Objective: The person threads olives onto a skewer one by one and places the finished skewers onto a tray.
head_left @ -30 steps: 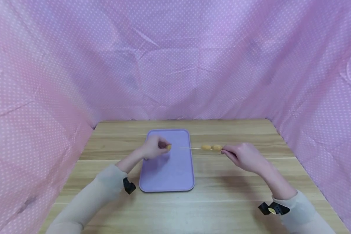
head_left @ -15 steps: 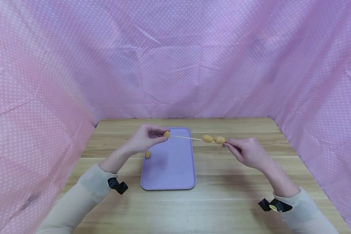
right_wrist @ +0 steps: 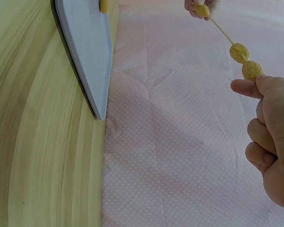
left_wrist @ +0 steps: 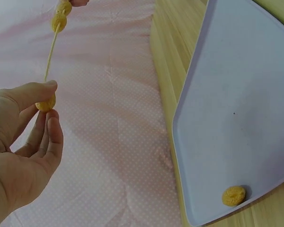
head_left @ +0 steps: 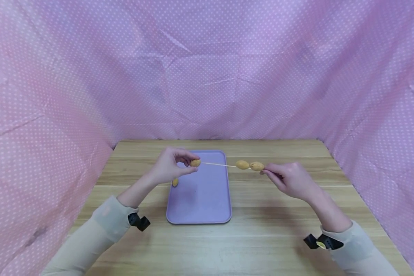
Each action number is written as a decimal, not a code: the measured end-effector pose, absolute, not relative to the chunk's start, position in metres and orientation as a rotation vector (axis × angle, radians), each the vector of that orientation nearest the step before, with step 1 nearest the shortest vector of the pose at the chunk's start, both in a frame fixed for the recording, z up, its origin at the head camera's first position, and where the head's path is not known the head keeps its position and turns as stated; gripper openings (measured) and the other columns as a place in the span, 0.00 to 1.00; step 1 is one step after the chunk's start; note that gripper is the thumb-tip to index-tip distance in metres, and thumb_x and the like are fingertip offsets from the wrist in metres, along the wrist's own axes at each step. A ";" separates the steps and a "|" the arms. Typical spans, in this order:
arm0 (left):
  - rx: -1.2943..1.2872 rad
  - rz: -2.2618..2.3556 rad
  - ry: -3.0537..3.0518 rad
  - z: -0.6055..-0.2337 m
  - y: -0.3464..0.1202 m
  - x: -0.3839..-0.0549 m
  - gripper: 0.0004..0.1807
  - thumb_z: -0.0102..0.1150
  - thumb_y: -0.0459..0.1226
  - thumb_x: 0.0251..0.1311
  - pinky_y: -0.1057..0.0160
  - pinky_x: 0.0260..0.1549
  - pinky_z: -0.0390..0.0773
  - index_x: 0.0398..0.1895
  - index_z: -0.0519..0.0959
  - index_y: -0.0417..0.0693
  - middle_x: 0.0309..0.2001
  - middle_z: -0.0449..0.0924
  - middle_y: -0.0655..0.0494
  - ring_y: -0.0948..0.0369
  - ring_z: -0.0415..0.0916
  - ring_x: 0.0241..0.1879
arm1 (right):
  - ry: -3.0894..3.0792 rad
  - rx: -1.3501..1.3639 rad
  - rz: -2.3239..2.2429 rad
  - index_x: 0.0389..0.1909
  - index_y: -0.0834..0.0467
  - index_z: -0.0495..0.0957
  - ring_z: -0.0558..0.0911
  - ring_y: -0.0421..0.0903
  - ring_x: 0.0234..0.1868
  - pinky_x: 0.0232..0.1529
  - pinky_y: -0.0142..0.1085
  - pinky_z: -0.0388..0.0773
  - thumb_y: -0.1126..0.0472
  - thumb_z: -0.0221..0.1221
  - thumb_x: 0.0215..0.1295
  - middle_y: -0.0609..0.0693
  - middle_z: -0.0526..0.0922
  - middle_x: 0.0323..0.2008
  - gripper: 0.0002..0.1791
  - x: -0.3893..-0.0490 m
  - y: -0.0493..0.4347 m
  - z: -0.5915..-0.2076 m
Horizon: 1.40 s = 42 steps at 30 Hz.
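Note:
My left hand [head_left: 170, 166] pinches a wrinkled yellow-brown oval ball [head_left: 195, 163] between thumb and fingertips, above the tray's left side. The tip of a thin, pale skewer [head_left: 217, 165] meets this ball, as the left wrist view also shows. Two similar balls [head_left: 242, 165] are threaded side by side at the skewer's other end. There, my right hand [head_left: 291, 178] pinches the skewer close behind the outer ball [right_wrist: 252, 70]; its fingers hide the skewer's end. One more ball [left_wrist: 234, 196] lies on the tray near its left rim.
A lilac rectangular tray [head_left: 207, 203] lies on the wooden table [head_left: 262, 234], under and in front of the hands. Pink dotted cloth [head_left: 207, 96] hangs behind the table and at both sides. Black cameras are strapped to both wrists.
My left hand has lifted from low over the tray with its ball, uncovering the one lying there. The skewer's tip, apart from the held ball earlier, now meets it. The right hand has risen slightly.

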<state>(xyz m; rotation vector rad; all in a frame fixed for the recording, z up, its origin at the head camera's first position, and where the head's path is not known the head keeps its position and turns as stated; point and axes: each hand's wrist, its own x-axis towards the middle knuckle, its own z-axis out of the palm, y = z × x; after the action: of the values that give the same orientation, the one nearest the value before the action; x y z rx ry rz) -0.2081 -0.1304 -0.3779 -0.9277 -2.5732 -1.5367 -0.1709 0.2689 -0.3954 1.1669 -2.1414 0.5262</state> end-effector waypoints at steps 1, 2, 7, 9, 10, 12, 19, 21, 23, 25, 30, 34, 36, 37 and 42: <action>-0.941 -1.521 -2.563 -0.378 -0.130 -0.208 0.15 0.79 0.27 0.55 0.68 0.37 0.88 0.47 0.91 0.41 0.40 0.92 0.49 0.62 0.85 0.37 | -2.142 1.170 0.528 0.33 0.53 0.87 0.66 0.24 0.18 0.14 0.20 0.62 0.44 0.46 0.86 0.39 0.86 0.22 0.27 -0.171 0.269 -0.395; -0.954 -1.513 -2.553 -0.379 -0.130 -0.209 0.15 0.79 0.27 0.55 0.67 0.39 0.89 0.46 0.91 0.41 0.41 0.92 0.48 0.61 0.85 0.38 | -2.144 1.174 0.530 0.33 0.53 0.87 0.66 0.24 0.18 0.14 0.20 0.62 0.44 0.46 0.86 0.39 0.86 0.22 0.27 -0.171 0.268 -0.395; -1.029 -1.526 -2.508 -0.382 -0.129 -0.210 0.15 0.76 0.22 0.55 0.65 0.44 0.92 0.46 0.90 0.37 0.44 0.89 0.45 0.56 0.87 0.44 | -2.176 1.191 0.542 0.34 0.53 0.87 0.67 0.24 0.19 0.16 0.20 0.65 0.48 0.49 0.86 0.39 0.87 0.24 0.24 -0.172 0.268 -0.396; -1.038 -1.525 -2.506 -0.383 -0.129 -0.210 0.15 0.76 0.21 0.55 0.65 0.44 0.92 0.46 0.90 0.36 0.45 0.89 0.45 0.55 0.87 0.45 | -2.199 1.190 0.543 0.34 0.52 0.86 0.67 0.25 0.19 0.17 0.20 0.66 0.52 0.53 0.85 0.39 0.87 0.24 0.19 -0.172 0.269 -0.398; -1.039 -1.529 -2.507 -0.383 -0.129 -0.209 0.15 0.75 0.21 0.55 0.66 0.44 0.92 0.47 0.90 0.35 0.45 0.89 0.45 0.54 0.87 0.45 | -2.212 1.188 0.545 0.34 0.52 0.86 0.68 0.25 0.20 0.17 0.20 0.67 0.54 0.55 0.83 0.39 0.88 0.25 0.17 -0.172 0.269 -0.398; -1.037 -1.535 -2.504 -0.385 -0.128 -0.209 0.16 0.75 0.20 0.55 0.66 0.45 0.92 0.47 0.90 0.35 0.46 0.89 0.45 0.54 0.87 0.46 | -2.226 1.180 0.545 0.34 0.53 0.86 0.68 0.25 0.20 0.17 0.20 0.67 0.58 0.59 0.80 0.40 0.88 0.25 0.12 -0.171 0.269 -0.399; -1.030 -1.510 -2.468 -0.388 -0.128 -0.209 0.17 0.76 0.20 0.53 0.66 0.46 0.91 0.47 0.90 0.35 0.46 0.90 0.41 0.50 0.90 0.46 | -2.208 1.169 0.563 0.34 0.53 0.86 0.66 0.25 0.19 0.16 0.20 0.64 0.58 0.60 0.79 0.40 0.86 0.23 0.11 -0.169 0.266 -0.402; -1.020 -1.515 -2.453 -0.388 -0.127 -0.210 0.18 0.76 0.19 0.53 0.66 0.45 0.92 0.49 0.89 0.34 0.47 0.91 0.39 0.48 0.90 0.46 | -2.195 1.173 0.586 0.35 0.53 0.86 0.66 0.24 0.20 0.16 0.19 0.63 0.54 0.55 0.84 0.40 0.86 0.24 0.17 -0.169 0.265 -0.402; -0.998 -1.540 -2.437 -0.387 -0.127 -0.211 0.19 0.76 0.19 0.52 0.66 0.44 0.92 0.49 0.88 0.33 0.48 0.91 0.38 0.47 0.90 0.45 | -2.180 1.166 0.611 0.36 0.54 0.87 0.66 0.24 0.20 0.17 0.19 0.63 0.50 0.51 0.86 0.40 0.86 0.24 0.21 -0.169 0.265 -0.401; -0.975 -1.546 -2.430 -0.387 -0.128 -0.212 0.18 0.76 0.19 0.52 0.66 0.44 0.92 0.47 0.89 0.33 0.46 0.91 0.39 0.47 0.90 0.45 | -2.171 1.157 0.618 0.36 0.54 0.87 0.65 0.23 0.21 0.16 0.19 0.62 0.49 0.51 0.86 0.39 0.84 0.22 0.22 -0.170 0.266 -0.400; -0.962 -1.553 -2.436 -0.386 -0.129 -0.213 0.14 0.76 0.20 0.52 0.67 0.43 0.92 0.43 0.89 0.35 0.42 0.92 0.42 0.50 0.90 0.43 | -2.169 1.153 0.608 0.35 0.54 0.87 0.64 0.23 0.20 0.16 0.18 0.61 0.48 0.51 0.85 0.37 0.80 0.20 0.22 -0.170 0.266 -0.398; -0.960 -1.563 -2.443 -0.390 -0.128 -0.213 0.14 0.76 0.20 0.53 0.67 0.43 0.92 0.43 0.89 0.36 0.42 0.92 0.43 0.51 0.90 0.43 | -2.192 1.161 0.596 0.35 0.54 0.87 0.64 0.24 0.20 0.17 0.19 0.63 0.48 0.49 0.86 0.38 0.83 0.22 0.24 -0.170 0.267 -0.398; -0.964 -1.565 -2.443 -0.392 -0.128 -0.214 0.14 0.76 0.20 0.53 0.66 0.43 0.92 0.43 0.90 0.35 0.42 0.92 0.42 0.52 0.90 0.42 | -2.197 1.159 0.581 0.35 0.54 0.87 0.66 0.24 0.20 0.17 0.20 0.64 0.48 0.49 0.86 0.39 0.85 0.23 0.24 -0.170 0.266 -0.399; -0.965 -1.565 -2.442 -0.392 -0.127 -0.214 0.13 0.76 0.20 0.53 0.66 0.43 0.92 0.42 0.90 0.35 0.42 0.92 0.42 0.52 0.90 0.42 | -2.203 1.156 0.572 0.35 0.54 0.87 0.66 0.24 0.20 0.17 0.20 0.65 0.47 0.49 0.86 0.40 0.85 0.23 0.24 -0.169 0.266 -0.398; -0.971 -1.553 -2.426 -0.393 -0.127 -0.212 0.14 0.77 0.20 0.52 0.66 0.43 0.92 0.42 0.91 0.35 0.42 0.91 0.43 0.54 0.89 0.43 | -2.213 1.153 0.547 0.34 0.53 0.87 0.67 0.25 0.19 0.16 0.20 0.66 0.45 0.46 0.86 0.40 0.87 0.23 0.27 -0.167 0.262 -0.396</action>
<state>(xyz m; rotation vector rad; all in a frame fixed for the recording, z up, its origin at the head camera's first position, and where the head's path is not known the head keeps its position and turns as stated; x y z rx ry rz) -0.2120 -0.1271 -0.3933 -0.9709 -2.4263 -1.5534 -0.1669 0.2620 -0.3962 1.1534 -2.2125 0.5470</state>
